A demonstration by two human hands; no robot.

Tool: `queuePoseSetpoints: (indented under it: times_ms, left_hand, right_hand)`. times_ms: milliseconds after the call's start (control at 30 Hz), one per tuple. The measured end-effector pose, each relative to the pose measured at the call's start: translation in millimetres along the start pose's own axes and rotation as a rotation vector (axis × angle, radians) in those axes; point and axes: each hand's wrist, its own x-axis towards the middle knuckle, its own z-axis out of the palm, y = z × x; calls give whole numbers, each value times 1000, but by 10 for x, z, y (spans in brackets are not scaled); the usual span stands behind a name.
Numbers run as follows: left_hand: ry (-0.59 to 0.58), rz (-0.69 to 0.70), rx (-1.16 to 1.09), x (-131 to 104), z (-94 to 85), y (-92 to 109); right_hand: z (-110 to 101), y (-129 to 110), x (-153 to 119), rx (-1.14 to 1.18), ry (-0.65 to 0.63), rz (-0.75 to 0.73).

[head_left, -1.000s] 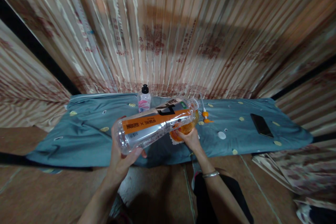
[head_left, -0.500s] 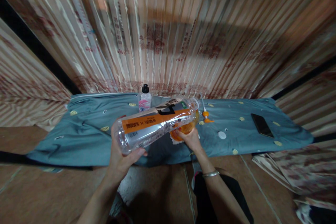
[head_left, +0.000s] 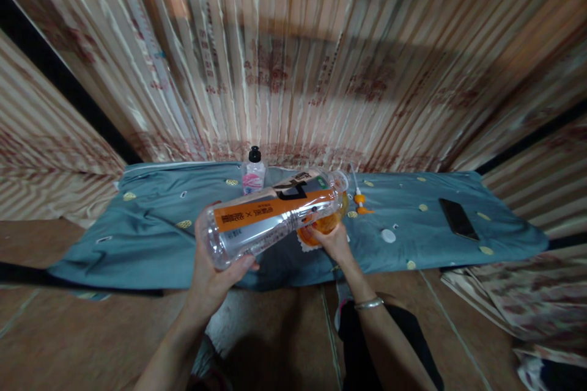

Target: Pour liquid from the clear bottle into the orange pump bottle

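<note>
My left hand (head_left: 215, 272) is wrapped round the base of a large clear plastic bottle (head_left: 270, 214) with an orange and silver label. The bottle is tilted, its uncapped neck to the right and a little higher in the picture than its base. Under that neck, my right hand (head_left: 334, 241) grips an orange see-through bottle (head_left: 321, 229), which is partly covered by the clear one. A white scalloped mat (head_left: 306, 247) shows beneath the orange bottle. The orange bottle's mouth is hidden. Whether any liquid flows I cannot make out.
An orange pump head (head_left: 360, 200) with a clear tube lies right of the hands, near a round white cap (head_left: 388, 236). A black phone (head_left: 457, 219) rests further right. Behind stands a black-capped bottle (head_left: 254, 174). A teal cloth (head_left: 151, 232) covers the table before a striped curtain.
Almost nothing differs. Both hands and both bottles keep the same place and tilt, with only a tiny shift of the whole view.
</note>
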Motion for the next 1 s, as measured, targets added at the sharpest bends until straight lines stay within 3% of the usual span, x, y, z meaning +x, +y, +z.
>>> queuePoseSetpoints:
  times_ms: [300,833,1000]
  left_hand:
    - [41,11,9,-9,62,20]
    - [-25,6,1,2,-1,8]
    - [16,8,11,-1,56,39]
  right_hand:
    - [12,27,-2,-8,7,16]
    - [10,-68,-23,3,1,6]
    - [11,-41,-19,-8,13,10]
